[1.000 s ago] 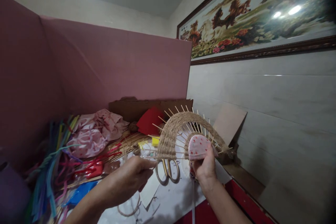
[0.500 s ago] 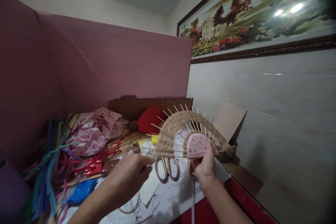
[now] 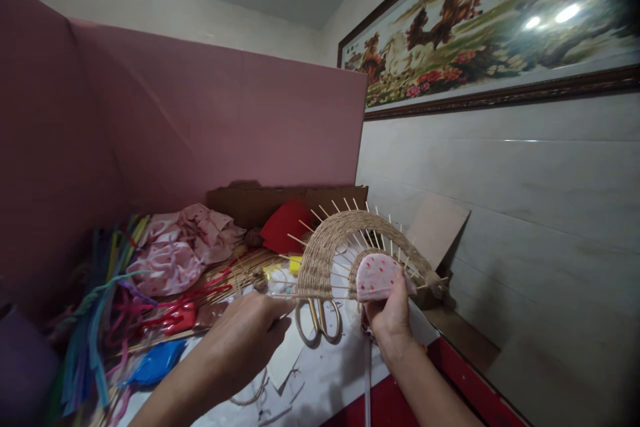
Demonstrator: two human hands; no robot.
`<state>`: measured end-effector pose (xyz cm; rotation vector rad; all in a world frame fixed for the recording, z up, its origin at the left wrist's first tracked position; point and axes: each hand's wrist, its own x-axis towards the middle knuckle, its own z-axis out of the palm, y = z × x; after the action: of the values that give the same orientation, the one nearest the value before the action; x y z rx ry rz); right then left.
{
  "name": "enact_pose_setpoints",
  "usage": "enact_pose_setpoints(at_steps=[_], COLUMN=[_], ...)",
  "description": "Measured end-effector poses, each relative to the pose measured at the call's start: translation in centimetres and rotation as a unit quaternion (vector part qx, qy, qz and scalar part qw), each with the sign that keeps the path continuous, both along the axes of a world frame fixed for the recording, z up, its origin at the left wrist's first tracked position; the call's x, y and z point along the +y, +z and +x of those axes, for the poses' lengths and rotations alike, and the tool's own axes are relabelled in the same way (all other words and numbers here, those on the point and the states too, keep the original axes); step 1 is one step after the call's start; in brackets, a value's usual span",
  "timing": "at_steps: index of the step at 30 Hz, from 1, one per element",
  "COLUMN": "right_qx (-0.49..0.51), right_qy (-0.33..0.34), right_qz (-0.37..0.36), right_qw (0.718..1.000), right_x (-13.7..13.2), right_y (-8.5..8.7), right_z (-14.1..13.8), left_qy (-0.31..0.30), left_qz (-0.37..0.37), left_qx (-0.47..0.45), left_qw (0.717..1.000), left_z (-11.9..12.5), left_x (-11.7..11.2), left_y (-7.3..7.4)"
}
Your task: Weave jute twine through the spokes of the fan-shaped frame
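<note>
A half-round woven twine fan (image 3: 317, 270) with thin sticks poking out past its outer band is held up over the table. My right hand (image 3: 393, 320) grips its pink, red-dotted cloth centre (image 3: 377, 277), thumb in front and the other fingers behind. At the fan's lower left corner, my left hand (image 3: 257, 330) is closed, its fingertips close to the end of the bottom stick. What is pinched there is hidden. Scissors with gold-coloured handles (image 3: 333, 327) show just below the fan, their blades out of sight behind it.
Pink dotted cloth (image 3: 185, 247), coloured pipe cleaners (image 3: 93, 347), a blue packet (image 3: 157, 363) and loose sticks (image 3: 220, 290) crowd the left. Red sheets (image 3: 283, 227) lean against a cardboard strip (image 3: 230, 203) at the back. A pink partition (image 3: 225, 120) stands behind; the tiled wall (image 3: 540, 213) is right.
</note>
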<state>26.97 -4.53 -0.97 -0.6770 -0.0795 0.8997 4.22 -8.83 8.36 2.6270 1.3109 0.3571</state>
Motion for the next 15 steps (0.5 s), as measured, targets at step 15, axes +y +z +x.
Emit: enact_pose_setpoints(at_steps=[15], right_qx=[-0.009], right_qy=[0.008], right_qz=[0.009], right_qw=[1.0], right_x=[-0.2], right_y=[0.3], right_z=[-0.4], left_qy=[0.022], left_qz=[0.156], left_qx=[0.041], left_qw=[0.987], left_z=[0.0], left_x=[1.3], left_y=[-1.3])
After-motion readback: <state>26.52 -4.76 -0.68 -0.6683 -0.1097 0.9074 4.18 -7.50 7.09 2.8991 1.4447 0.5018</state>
